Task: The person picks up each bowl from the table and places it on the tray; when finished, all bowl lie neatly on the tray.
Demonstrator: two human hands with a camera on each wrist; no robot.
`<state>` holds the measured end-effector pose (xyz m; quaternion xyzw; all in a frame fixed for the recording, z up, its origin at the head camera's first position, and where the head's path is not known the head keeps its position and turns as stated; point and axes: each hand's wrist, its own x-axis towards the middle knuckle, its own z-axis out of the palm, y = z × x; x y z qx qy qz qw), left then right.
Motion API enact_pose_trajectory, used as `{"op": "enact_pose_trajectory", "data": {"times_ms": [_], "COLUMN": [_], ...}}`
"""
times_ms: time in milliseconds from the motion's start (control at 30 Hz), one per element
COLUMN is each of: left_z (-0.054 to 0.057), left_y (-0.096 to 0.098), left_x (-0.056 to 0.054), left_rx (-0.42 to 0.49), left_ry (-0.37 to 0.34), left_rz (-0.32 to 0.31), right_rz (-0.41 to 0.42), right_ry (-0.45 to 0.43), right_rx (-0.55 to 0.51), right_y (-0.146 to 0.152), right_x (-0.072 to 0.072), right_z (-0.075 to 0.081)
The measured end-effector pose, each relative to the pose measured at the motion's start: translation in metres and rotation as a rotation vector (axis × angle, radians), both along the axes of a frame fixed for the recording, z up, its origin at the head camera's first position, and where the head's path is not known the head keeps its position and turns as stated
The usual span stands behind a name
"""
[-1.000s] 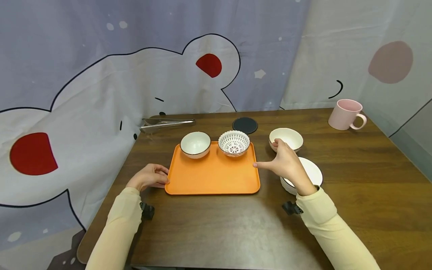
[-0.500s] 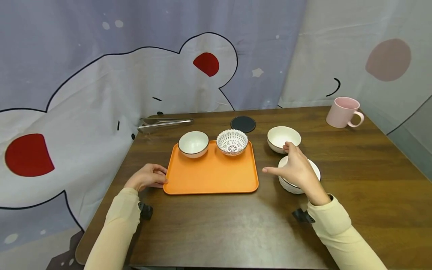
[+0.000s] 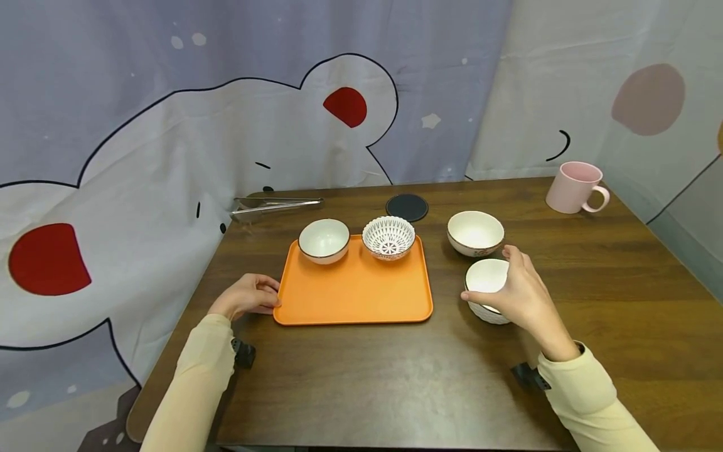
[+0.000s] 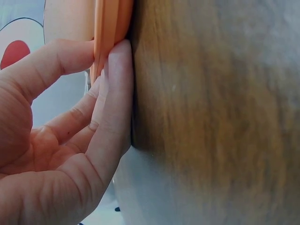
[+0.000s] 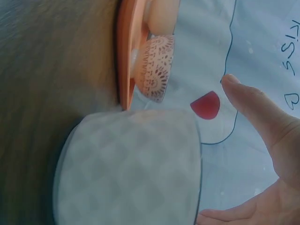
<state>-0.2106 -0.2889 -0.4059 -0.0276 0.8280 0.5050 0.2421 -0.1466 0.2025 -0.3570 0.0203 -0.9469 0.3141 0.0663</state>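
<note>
At the left edge of the orange tray (image 3: 356, 295), my left hand (image 3: 245, 295) pinches the rim, thumb above and fingers beneath, as the left wrist view shows. On the tray's far side sit a plain white bowl (image 3: 324, 241) and a black-patterned bowl (image 3: 388, 238). My right hand (image 3: 522, 295) is over the textured white bowl (image 5: 131, 168) right of the tray, thumb and fingers spread wide. In the right wrist view the thumb is apart from this bowl; fingertip contact cannot be told. Just behind it stands another white bowl (image 3: 475, 233).
Metal tongs (image 3: 277, 206) lie at the back left of the wooden table (image 3: 361, 389). A black round coaster (image 3: 407, 207) is behind the tray. A pink mug (image 3: 573, 188) stands at the back right. A printed curtain (image 3: 226, 138) hangs behind the table.
My right hand has moved right and toward the table's front, from the rear white bowl to over the textured one. My left hand stays on the tray's edge.
</note>
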Motion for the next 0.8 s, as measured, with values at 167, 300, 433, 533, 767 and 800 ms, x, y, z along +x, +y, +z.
{"op": "enact_pose_trajectory", "data": {"times_ms": [167, 300, 433, 533, 767, 800], "left_z": [0.001, 0.001, 0.001, 0.001, 0.0, 0.0], "left_y": [0.001, 0.001, 0.001, 0.001, 0.0, 0.0], "left_x": [0.0, 0.0, 0.0, 0.0, 0.0, 0.0], "left_rx": [-0.001, -0.004, -0.006, -0.007, -0.005, -0.004], "left_ry": [0.007, 0.0, -0.002, 0.0, -0.004, -0.003], "left_rz": [-0.007, 0.001, 0.006, 0.007, 0.008, 0.007], "right_rz": [-0.015, -0.003, 0.021, 0.042, 0.073, 0.071], "right_ry": [-0.013, -0.064, -0.12, -0.159, -0.185, -0.18], "right_rx": [0.014, 0.032, 0.063, 0.08, 0.068, 0.065], "right_y": [0.009, 0.016, 0.022, 0.025, 0.03, 0.03], "right_x": [0.003, 0.004, 0.004, 0.003, 0.001, 0.001], "right_z": [-0.003, -0.004, -0.006, -0.009, -0.019, -0.02]}}
